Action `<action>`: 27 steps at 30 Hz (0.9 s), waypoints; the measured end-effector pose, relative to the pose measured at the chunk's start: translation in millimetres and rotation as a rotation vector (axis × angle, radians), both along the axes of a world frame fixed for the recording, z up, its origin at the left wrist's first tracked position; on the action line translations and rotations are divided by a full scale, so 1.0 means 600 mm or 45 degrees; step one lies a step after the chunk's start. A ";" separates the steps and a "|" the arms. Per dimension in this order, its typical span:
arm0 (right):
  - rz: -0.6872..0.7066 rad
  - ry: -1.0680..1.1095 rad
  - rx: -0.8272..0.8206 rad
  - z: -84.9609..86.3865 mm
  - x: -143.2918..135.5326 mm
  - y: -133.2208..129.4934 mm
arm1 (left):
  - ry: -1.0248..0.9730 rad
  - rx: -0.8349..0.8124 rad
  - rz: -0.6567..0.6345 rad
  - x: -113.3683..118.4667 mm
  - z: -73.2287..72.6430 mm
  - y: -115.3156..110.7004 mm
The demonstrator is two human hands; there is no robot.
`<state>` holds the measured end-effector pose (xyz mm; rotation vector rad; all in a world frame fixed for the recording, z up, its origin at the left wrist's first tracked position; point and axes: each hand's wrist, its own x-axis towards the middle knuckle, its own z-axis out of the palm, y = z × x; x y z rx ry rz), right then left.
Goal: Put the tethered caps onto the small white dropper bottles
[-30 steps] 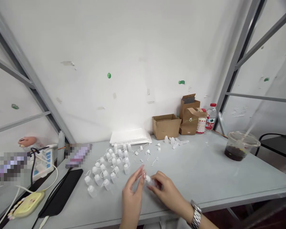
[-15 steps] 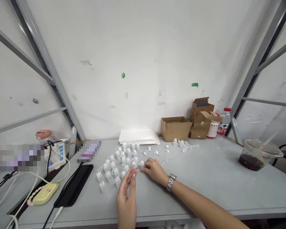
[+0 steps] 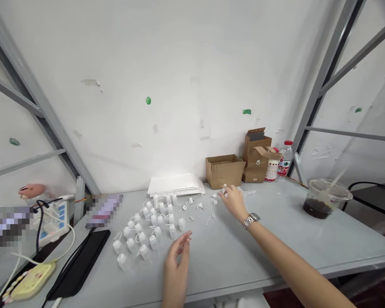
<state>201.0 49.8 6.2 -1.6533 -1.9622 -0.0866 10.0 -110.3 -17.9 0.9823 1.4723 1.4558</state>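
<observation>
My right hand (image 3: 233,202), wearing a metal-strap watch, has reached the loose bottles by the cardboard box. Its thumb and fingers close around a small white plastic bottle (image 3: 224,187); only the top shows. My left hand (image 3: 177,261) hovers over the front of the table, fingers loosely curved with nothing visible between them. Left of it stand several small squeeze bottles (image 3: 142,238) in rough rows, many with looped cap straps. Small white caps (image 3: 199,206) with straps lie scattered between the bottles and my right hand. Another clear bottle (image 3: 249,193) lies beyond that hand.
Behind are a stack of white sheets (image 3: 176,186), a cardboard box (image 3: 225,173), a brown paper bag (image 3: 256,166) and a water bottle (image 3: 285,159). A drink cup (image 3: 321,201) stands right. Phones, cables and a black pouch (image 3: 80,263) lie left.
My right hand has left the bottle at the rows' edge and moved right to the loose bottles. My left hand has drawn away from the rows. The view has shifted rightward.
</observation>
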 end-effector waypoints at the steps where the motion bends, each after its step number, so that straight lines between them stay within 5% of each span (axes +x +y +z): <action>1: -0.066 -0.038 0.027 0.003 0.010 0.013 | 0.036 -0.009 -0.029 0.007 -0.002 0.001; 5: -0.153 -0.188 0.101 0.008 0.026 0.051 | 0.197 -0.011 -0.124 0.033 -0.007 0.002; 14: -0.040 -0.286 0.076 0.001 0.017 0.077 | 0.788 0.089 -0.190 0.055 -0.008 0.049; 21: 0.085 -0.141 0.072 0.011 0.033 -0.045 | 1.516 0.204 -0.358 0.086 0.021 0.113; 27: 0.287 0.268 -0.118 -0.030 0.036 -0.173 | 1.532 0.366 -0.648 0.106 0.038 0.167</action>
